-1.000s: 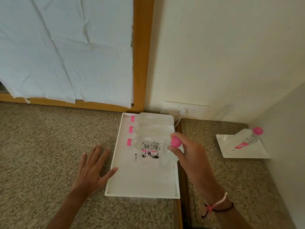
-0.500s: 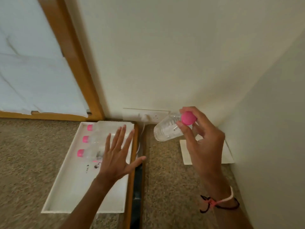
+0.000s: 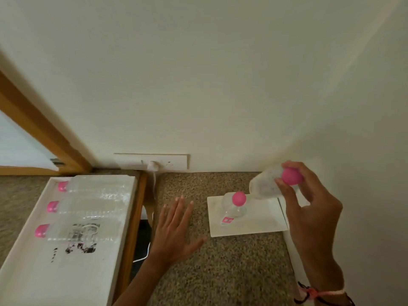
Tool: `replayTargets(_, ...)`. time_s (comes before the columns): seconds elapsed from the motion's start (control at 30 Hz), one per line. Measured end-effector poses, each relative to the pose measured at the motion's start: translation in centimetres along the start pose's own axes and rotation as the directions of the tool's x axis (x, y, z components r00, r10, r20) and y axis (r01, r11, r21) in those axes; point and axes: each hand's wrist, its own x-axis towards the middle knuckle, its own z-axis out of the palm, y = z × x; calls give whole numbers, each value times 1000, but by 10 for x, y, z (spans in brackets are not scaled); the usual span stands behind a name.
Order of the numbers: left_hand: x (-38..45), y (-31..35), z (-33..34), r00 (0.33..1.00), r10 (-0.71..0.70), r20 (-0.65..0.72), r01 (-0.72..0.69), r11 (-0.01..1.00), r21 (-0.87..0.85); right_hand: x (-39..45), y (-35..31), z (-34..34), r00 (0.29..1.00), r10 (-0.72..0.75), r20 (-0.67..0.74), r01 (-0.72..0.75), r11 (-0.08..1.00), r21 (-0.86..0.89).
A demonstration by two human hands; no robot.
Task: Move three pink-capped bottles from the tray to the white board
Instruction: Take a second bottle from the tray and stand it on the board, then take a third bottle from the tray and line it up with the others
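My right hand grips a clear pink-capped bottle by its cap end, holding it tilted in the air over the far right corner of the white board. One pink-capped bottle stands upright on the board's left part. Three clear pink-capped bottles lie side by side across the white tray at the left, caps pointing left. My left hand hovers flat, fingers spread, above the speckled counter between tray and board, holding nothing.
A wooden strip and a dark gap with a white cable separate the two counters. A wall socket with a plug sits behind. Walls close in at the back and right. A wooden window frame stands at the left.
My right hand has carried the bottle from the tray rightward to above the board. My left hand has drifted right, off the tray. The view has swung to the right.
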Motion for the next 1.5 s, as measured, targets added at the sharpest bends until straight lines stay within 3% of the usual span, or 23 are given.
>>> replayTargets(0.2,5,9,35,998,3,58,-3,1000,-1,-35,49,16,971,177,162,-175,984,-26)
replayTargets(0.57,5,9,41,996,15,88,-18,999,30,-49,62,32,936,228,267,-211,973,-91)
replayTargets(0.67,7,12,28,988,10,153,-17,999,45,-45,55,29,927,241,288,-216,969,-118)
replayTargets(0.77,4,5,4,991,25,134,-32,998,50,-40,42,24,907,275,319,-242,960,-142)
replayTargets(0.87,-15,-11,-36,999,24,27,-24,999,26,-41,11,21,951,215,222,-178,969,-172)
replayTargets(1.0,-50,-46,-93,991,29,-131,-31,999,-17,-52,-44,38,1000,12,5,-12,992,-126)
replayTargets(1.07,-70,-71,-118,979,21,-201,-29,999,-36,-63,-74,60,999,-53,-2,52,994,-96)
replayTargets(1.27,-136,-169,-165,963,-105,-247,107,994,-5,-127,-150,163,943,-160,294,145,987,70)
replayTargets(1.4,-171,-233,-172,957,-207,-202,213,977,6,-177,-188,242,766,-149,626,137,988,67)
replayTargets(1.5,-189,-276,-170,955,-261,-139,266,964,16,-204,-209,308,663,-169,729,241,971,6)
